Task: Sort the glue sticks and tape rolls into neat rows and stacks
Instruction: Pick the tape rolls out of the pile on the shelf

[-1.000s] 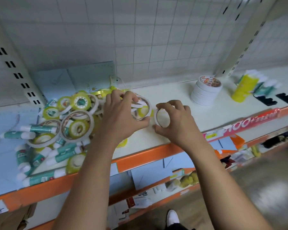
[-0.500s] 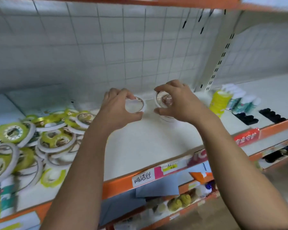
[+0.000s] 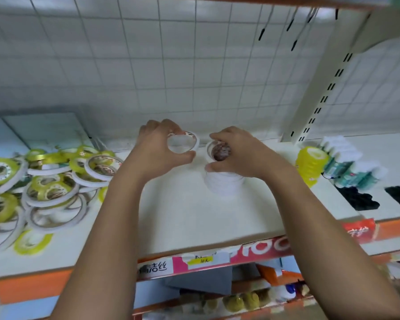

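Right hand (image 3: 238,153) clamps its curled fingers on a roll (image 3: 219,151) just over the stack (image 3: 224,184), hiding the stack's top. Left of the stack, left hand (image 3: 157,148) pinches a second roll (image 3: 183,143). Far left, the pile (image 3: 49,183) is blurred and cut off. Right of the stack, the glue sticks (image 3: 353,167) are indistinct.

Forearms outstretched, left hand (image 3: 156,145) gripping a tape roll (image 3: 195,141), right hand (image 3: 240,153) pinching a second tape roll (image 3: 221,151)

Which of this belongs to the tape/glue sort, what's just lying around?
Job: left hand, white tape roll in its grip; right hand, second roll; white stack under it; loose tape pile; glue sticks.
Lying about: black pieces; price labels; lower-shelf goods.
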`<state>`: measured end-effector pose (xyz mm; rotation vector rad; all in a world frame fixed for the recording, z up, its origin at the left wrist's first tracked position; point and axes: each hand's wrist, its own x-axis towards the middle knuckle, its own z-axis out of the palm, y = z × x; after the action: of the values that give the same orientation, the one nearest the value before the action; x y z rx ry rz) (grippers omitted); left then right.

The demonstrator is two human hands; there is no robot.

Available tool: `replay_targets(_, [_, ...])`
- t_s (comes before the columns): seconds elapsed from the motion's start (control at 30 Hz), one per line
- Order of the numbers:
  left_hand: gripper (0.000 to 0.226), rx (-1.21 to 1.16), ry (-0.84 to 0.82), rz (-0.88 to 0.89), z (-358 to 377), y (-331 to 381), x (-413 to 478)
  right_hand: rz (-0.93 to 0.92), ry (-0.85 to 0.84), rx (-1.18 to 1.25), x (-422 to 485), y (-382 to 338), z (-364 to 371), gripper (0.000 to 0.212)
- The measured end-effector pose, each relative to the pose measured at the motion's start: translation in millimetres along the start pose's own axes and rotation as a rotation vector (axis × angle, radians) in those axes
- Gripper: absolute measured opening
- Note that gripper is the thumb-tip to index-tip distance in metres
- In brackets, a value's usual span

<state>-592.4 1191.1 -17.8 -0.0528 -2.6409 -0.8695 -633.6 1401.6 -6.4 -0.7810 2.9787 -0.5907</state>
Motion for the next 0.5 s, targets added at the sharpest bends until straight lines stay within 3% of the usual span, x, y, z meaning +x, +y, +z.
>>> replay_targets(0.13, [0.059,-0.049,-0.021,0.05,4.6,23.9,6.3,0.023,-0.02,0.044,-7.3,12.6,-13.5,0.105])
replay_targets(0.3, [0.061,-0.072,-0.161,0.109,25.8,50.2,13.2,0.085,-0.041,0.052,-28.0,32.7,-27.9,0.085])
replay_targets(0.43, [0.062,-0.093,-0.239,0.129,43.6,58.7,12.0,0.121,-0.082,0.101,-39.0,43.2,-26.8,0.092])
replay_targets(0.5, [0.066,-0.078,-0.263,0.118,48.9,59.5,8.9,0.128,-0.088,0.111,-40.6,46.8,-24.1,0.085])
